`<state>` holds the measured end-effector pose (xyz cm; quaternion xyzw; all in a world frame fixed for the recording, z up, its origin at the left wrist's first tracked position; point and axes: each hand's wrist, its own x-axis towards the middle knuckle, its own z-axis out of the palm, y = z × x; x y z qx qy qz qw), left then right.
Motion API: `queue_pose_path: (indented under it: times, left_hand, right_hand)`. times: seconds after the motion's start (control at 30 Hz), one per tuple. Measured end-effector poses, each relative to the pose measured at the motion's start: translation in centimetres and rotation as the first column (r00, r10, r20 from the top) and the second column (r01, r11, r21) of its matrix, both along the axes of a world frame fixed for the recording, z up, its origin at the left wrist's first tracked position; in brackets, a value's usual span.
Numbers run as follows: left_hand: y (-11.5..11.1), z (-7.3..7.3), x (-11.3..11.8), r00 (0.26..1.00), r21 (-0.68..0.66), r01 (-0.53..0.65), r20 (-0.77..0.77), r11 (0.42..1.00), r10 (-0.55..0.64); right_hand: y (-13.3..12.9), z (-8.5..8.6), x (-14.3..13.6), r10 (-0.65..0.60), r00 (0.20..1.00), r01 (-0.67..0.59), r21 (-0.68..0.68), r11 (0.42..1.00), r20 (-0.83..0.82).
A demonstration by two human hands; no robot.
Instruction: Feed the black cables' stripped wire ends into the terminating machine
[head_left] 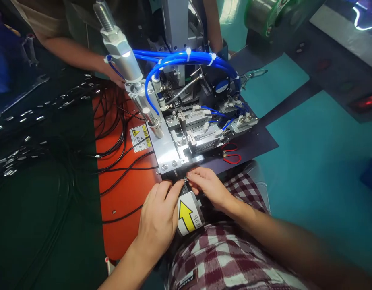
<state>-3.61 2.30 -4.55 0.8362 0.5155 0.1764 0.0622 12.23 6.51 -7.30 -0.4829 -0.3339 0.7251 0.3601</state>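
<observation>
My left hand [160, 205] and my right hand [207, 185] meet at the front edge of a metal pneumatic fixture [166, 149]. Both have their fingers bent and closed around a small metallic part [185, 179] between the fingertips; its kind is too small to tell. Just below the fingertips is a white cover [190, 213] with a yellow arrow and printed characters. My left thumb reaches toward the part, and the right thumb and index finger pinch beside it. The left fingertips are partly hidden behind the fixture's edge.
Black cables [119, 157] cross the orange board [125, 229] at left. Blue air tubes [174, 60] arch over the fixture. Red-handled scissors [232, 158] lie at right. Another person's arm [80, 58] reaches in behind the machine. A wire spool [266, 18] stands at the back right.
</observation>
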Motion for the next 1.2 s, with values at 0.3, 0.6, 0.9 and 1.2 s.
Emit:
queue_pose_path:
  times: [0.3,0.6,0.9,1.2]
  left_hand:
    - [0.2,-0.2,0.3,0.998,-0.019,-0.04,0.04,0.999,0.04]
    - [0.3,-0.5,-0.3,0.992,0.0,-0.013,0.128,1.0,0.013]
    - [0.1,-0.4,-0.4,0.993,0.068,-0.015,0.121,0.998,0.006]
    - [-0.1,-0.1,-0.7,0.985,0.011,-0.051,0.163,0.999,0.048]
  right_hand:
    - [-0.1,-0.1,0.0,0.01,0.994,-0.019,-0.091,0.996,-0.105]
    - [-0.3,-0.2,-0.1,-0.006,0.998,0.005,-0.011,1.0,-0.056]
    - [-0.3,0.0,-0.7,-0.026,0.999,0.027,0.011,1.0,-0.024]
    - [-0.2,0.3,-1.0,0.066,0.995,-0.067,-0.01,0.998,-0.075]
